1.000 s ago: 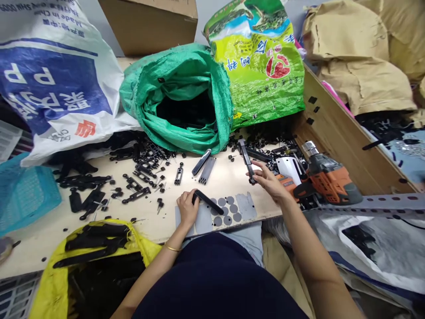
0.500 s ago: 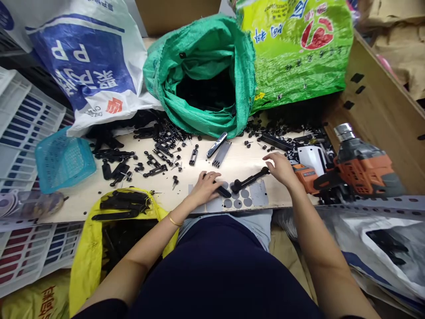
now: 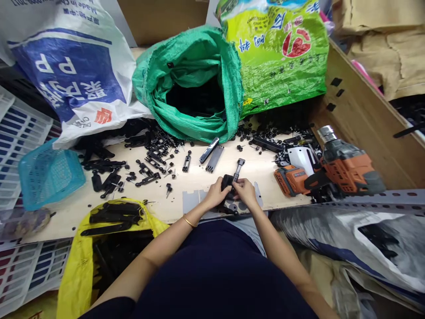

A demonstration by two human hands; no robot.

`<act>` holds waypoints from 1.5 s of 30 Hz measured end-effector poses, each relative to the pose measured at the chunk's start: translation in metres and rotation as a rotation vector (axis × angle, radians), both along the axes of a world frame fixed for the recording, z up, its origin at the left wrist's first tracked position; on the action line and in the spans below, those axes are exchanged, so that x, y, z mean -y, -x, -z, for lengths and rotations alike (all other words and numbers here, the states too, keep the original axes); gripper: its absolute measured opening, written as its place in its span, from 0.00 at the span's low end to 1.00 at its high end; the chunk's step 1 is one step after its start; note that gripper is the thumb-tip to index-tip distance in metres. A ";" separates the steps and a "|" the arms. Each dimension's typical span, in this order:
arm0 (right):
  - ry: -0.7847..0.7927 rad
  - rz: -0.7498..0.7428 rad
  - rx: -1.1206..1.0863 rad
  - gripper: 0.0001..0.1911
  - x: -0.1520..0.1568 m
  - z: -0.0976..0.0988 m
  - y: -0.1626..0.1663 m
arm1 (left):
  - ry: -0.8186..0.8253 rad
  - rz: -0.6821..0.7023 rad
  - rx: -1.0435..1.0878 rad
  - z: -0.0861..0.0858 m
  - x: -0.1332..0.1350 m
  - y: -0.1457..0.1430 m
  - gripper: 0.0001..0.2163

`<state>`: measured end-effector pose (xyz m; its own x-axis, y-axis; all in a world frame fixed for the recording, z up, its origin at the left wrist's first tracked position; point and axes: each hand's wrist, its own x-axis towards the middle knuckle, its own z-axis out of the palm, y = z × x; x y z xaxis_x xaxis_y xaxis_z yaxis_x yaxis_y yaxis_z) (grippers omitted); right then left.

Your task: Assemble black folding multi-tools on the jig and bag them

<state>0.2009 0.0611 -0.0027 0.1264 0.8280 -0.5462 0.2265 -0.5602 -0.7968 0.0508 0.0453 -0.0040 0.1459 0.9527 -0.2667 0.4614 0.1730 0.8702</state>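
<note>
My left hand (image 3: 216,194) and my right hand (image 3: 245,192) meet at the near edge of the wooden table (image 3: 199,177). Both pinch black plastic parts held together between them. A long black plastic strip (image 3: 237,169) sticks out from the right hand toward the far side, ending in a square head. The left hand grips a shorter black piece (image 3: 226,181) against it. Grey round stickers on a sheet (image 3: 199,196) lie under the hands. A gold bangle (image 3: 188,220) circles my left wrist.
Loose black plastic parts (image 3: 146,155) litter the table's left and back. An open green sack (image 3: 192,88) stands behind, with a white-blue sack (image 3: 66,71) and a green-yellow bag (image 3: 282,48). An orange power drill (image 3: 332,168) lies right. A blue basket (image 3: 46,173) and yellow bag (image 3: 109,221) sit left.
Both hands came together at the table's near edge. The right hand brought the long black strip in from the right, and the left hand's piece now meets it.
</note>
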 end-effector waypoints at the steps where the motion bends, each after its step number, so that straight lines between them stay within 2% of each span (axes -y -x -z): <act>1: -0.001 0.005 -0.058 0.18 -0.001 0.000 0.000 | 0.022 -0.050 0.085 0.003 0.000 -0.004 0.09; 5: 0.058 -0.077 -0.272 0.17 0.001 -0.010 -0.001 | 0.126 -0.137 0.504 0.002 0.002 -0.004 0.15; 8: 0.048 -0.060 -0.353 0.16 0.004 -0.020 0.004 | 0.197 -0.168 0.606 -0.007 0.007 0.001 0.17; 13: -0.157 0.168 -0.257 0.12 0.002 -0.034 0.018 | 0.214 -0.142 0.427 -0.012 0.020 0.009 0.11; 18: -0.263 0.132 -0.213 0.08 -0.001 -0.042 0.030 | 0.199 -0.088 0.302 -0.018 0.037 0.004 0.11; 21: -0.254 0.133 -0.277 0.08 0.002 -0.046 0.037 | 0.107 -0.067 0.142 -0.031 0.041 0.001 0.13; 24: -0.280 0.130 -0.345 0.08 0.005 -0.050 0.041 | 0.014 -0.053 -0.032 -0.045 0.044 0.001 0.11; 28: -0.301 0.061 -0.385 0.06 0.008 -0.056 0.039 | -0.075 -0.011 -0.145 -0.055 0.050 0.006 0.11; 33: -0.252 -0.057 -0.419 0.09 0.015 -0.067 0.032 | -0.141 0.089 -0.238 -0.061 0.060 0.007 0.15; 40: -0.332 0.043 -0.401 0.11 0.026 -0.071 0.036 | -0.187 0.073 -0.327 -0.066 0.064 0.003 0.15; 45: -0.304 0.013 -0.415 0.11 0.024 -0.071 0.033 | -0.193 0.135 -0.366 -0.064 0.062 0.008 0.16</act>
